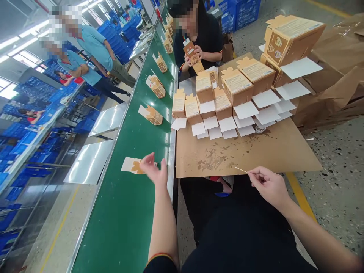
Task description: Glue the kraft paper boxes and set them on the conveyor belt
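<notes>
Where the green belt [122, 223] runs beside the brown sheet [187, 159], the nearest box [135, 167] lies on the belt.
Left hand [156, 172]: at the box, thumb and fingers parted; contact cannot be told. Right hand [269, 186]: fingertips pinching a stick [241, 170].

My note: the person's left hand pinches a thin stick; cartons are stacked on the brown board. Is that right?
Not quite: in the head view, the right hand pinches the thin stick. The cartons are indeed stacked on the brown board.
</notes>
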Action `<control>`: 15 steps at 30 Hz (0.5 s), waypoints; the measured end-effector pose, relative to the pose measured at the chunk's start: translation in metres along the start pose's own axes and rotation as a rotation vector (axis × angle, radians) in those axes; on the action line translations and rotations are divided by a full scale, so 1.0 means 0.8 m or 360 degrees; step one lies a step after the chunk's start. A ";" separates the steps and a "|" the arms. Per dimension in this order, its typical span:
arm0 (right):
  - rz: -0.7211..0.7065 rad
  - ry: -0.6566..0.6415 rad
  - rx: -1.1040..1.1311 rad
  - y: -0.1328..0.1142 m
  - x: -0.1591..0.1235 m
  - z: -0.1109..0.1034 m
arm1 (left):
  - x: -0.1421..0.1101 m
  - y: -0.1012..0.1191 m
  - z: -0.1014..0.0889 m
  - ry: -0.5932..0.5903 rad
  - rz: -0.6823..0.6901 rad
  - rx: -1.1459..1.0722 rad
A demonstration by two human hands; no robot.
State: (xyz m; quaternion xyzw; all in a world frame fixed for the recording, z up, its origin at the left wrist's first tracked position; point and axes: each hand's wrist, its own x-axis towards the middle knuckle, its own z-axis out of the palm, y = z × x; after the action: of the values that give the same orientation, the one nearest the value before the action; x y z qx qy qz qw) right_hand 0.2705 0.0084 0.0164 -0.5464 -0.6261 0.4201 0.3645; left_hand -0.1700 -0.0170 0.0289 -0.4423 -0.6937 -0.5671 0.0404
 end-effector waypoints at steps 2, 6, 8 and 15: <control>-0.0010 0.0006 -0.0018 -0.003 0.002 -0.002 | 0.040 0.001 0.068 -0.0318 -0.0080 -0.0005; -0.0040 0.0058 -0.0031 -0.009 -0.001 -0.004 | 0.123 -0.004 0.178 -0.0742 -0.0274 0.0166; -0.0044 0.0111 -0.0032 -0.009 -0.007 -0.007 | 0.146 -0.005 0.206 -0.0928 -0.0352 0.0332; -0.0024 0.0343 -0.0061 0.005 -0.025 -0.028 | 0.119 -0.004 0.211 -0.1197 -0.0175 0.0725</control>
State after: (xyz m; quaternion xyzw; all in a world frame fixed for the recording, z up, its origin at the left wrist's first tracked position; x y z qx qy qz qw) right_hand 0.2953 -0.0084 0.0215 -0.5906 -0.5954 0.3442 0.4222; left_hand -0.1548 0.1762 0.0196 -0.5600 -0.7899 -0.2008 -0.1486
